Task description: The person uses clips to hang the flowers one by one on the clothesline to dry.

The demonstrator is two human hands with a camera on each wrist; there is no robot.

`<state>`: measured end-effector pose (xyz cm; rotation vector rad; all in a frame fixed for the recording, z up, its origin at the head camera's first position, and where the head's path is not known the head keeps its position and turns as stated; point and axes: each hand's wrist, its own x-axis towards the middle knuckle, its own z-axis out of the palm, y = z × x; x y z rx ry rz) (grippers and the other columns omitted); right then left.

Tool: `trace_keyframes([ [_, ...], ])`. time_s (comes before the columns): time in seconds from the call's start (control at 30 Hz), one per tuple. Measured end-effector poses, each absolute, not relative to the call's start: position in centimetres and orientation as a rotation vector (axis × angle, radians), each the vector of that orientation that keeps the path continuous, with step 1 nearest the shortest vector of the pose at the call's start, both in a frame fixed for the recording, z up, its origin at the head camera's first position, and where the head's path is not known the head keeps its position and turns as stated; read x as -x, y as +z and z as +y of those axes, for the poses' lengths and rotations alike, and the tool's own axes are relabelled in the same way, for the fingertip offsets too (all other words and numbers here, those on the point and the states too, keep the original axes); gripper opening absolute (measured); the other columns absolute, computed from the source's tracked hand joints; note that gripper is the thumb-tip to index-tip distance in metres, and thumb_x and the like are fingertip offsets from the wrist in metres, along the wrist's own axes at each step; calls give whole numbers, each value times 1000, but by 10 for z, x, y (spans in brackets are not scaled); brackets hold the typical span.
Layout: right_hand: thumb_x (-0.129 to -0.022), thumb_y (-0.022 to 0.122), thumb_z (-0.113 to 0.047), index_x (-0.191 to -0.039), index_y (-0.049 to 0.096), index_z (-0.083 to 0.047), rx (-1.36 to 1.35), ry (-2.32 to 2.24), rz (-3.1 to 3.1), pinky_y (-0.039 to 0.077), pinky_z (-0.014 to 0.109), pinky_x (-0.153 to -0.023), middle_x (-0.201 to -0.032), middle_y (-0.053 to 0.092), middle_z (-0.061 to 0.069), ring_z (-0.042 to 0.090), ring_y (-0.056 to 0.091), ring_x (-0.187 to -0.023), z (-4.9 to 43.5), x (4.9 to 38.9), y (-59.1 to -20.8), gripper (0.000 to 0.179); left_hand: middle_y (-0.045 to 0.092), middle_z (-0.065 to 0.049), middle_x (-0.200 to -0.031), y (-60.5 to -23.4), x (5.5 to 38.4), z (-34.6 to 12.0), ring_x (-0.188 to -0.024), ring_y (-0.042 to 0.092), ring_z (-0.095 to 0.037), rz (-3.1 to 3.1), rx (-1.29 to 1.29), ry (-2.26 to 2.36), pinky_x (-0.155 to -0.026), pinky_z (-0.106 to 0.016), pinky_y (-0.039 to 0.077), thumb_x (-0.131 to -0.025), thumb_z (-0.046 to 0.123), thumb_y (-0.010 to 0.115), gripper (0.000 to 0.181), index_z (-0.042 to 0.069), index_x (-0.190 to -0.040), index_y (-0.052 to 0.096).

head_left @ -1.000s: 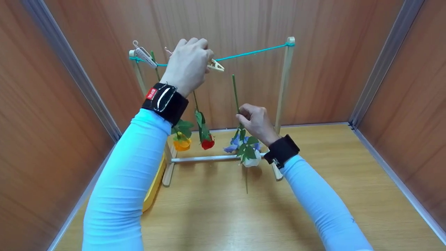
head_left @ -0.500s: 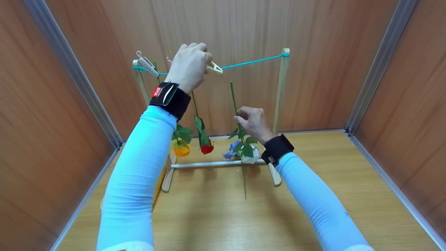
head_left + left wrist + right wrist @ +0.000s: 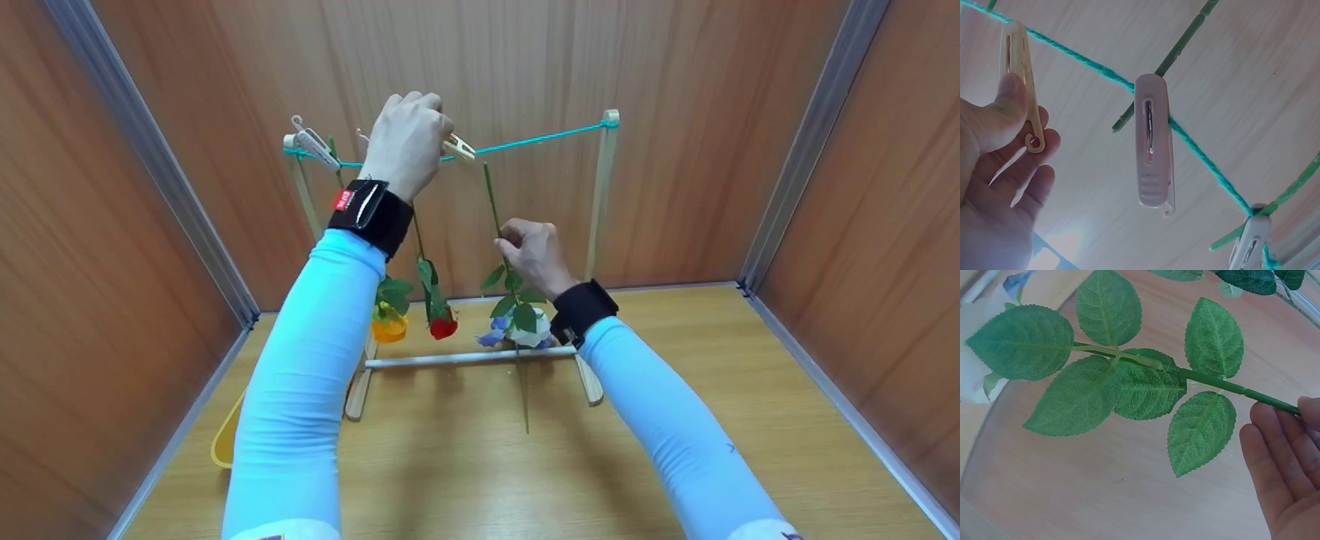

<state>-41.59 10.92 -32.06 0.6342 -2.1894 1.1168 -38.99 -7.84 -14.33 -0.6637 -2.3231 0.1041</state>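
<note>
In the head view my left hand (image 3: 405, 142) is raised at the teal cord (image 3: 540, 139), pinching a cream clothespin (image 3: 459, 148). The left wrist view has the clothespin's tip over the cord; whether it bites the cord I cannot tell. Lower and to the right, my right hand (image 3: 534, 251) pinches the green stem (image 3: 491, 195) of a white flower (image 3: 529, 330) hanging head down. The stem's top end is just below the clothespin's tip. Beside the left hand, a pink clothespin (image 3: 1151, 140) and a greyish one (image 3: 1249, 242) clip two other stems to the cord.
A red rose (image 3: 443, 325) and a yellow flower (image 3: 390, 326) hang upside down at the left. Blue petals (image 3: 491, 340) show behind the white flower. The wooden rack has a low crossbar (image 3: 450, 360). A yellow tray (image 3: 226, 439) is partly hidden by the left sleeve.
My right hand has moved up and left with the white flower, bringing the stem's end nearer the clothespin. The left hand keeps its grip at the cord. The head view has shifted slightly.
</note>
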Motion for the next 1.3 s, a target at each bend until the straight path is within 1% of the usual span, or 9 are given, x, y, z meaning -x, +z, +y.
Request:
trace_keyframes([
  [0.23,-95,69,0,-93,75,5,-633,1079,-2153,59,39,-70,-84,74,17,27,69,-73,106,420,-313,8,69,-14,-100,-144,390,-77,-96,60,-33,-2258,646,76,-86,-41,47,-87,6,76,18,2,-104,81],
  [0.37,-95,69,1,-91,74,5,-630,1071,-2131,57,37,-66,-82,73,17,27,68,-71,103,421,-311,8,69,-14,-98,-144,391,-76,-94,60,-34,-2246,633,62,-86,-41,46,-89,3,71,15,1,-101,81],
  [0.5,-96,69,0,-91,74,5,-617,1068,-2137,56,33,-66,-83,73,18,26,67,-71,101,421,-310,9,69,-15,-95,-145,390,-75,-92,60,-35,-2235,615,17,-84,-42,45,-92,-1,65,16,-1,-97,81],
  [0.67,-96,68,0,-91,74,5,-610,1084,-2131,56,35,-67,-83,73,18,27,67,-72,99,420,-309,9,69,-16,-93,-146,388,-73,-92,61,-36,-2246,607,-11,-83,-43,45,-92,-7,59,22,-3,-94,80],
  [0.87,-97,68,-1,-91,73,5,-595,1105,-2131,58,36,-68,-84,73,18,27,67,-72,96,418,-307,9,70,-17,-94,-146,386,-70,-94,62,-37,-2280,640,-20,-88,-44,47,-91,-13,54,25,-6,-91,78],
  [0.97,-97,68,-1,-92,73,5,-588,1106,-2133,59,37,-70,-85,73,18,28,68,-73,93,419,-307,10,71,-18,-95,-147,386,-69,-96,62,-37,-2298,656,-37,-91,-44,48,-89,-15,55,24,-7,-89,78],
  [1.07,-98,68,-2,-93,73,5,-588,1104,-2128,60,37,-71,-86,73,19,29,69,-74,90,419,-306,10,71,-16,-96,-148,386,-68,-96,63,-35,-2313,657,-48,-93,-43,49,-90,-13,59,21,-6,-91,78],
  [1.2,-97,69,-1,-91,73,6,-607,1079,-2105,60,38,-70,-85,74,20,30,70,-74,88,419,-303,10,71,-16,-97,-150,385,-66,-97,63,-34,-2327,651,-65,-94,-42,50,-91,-10,63,16,-6,-93,78],
  [1.3,-96,69,0,-90,73,6,-613,1060,-2100,59,39,-69,-84,74,20,30,71,-74,88,420,-302,9,71,-16,-97,-151,385,-65,-98,64,-35,-2326,648,-80,-95,-43,50,-91,-9,63,14,-6,-91,77],
])
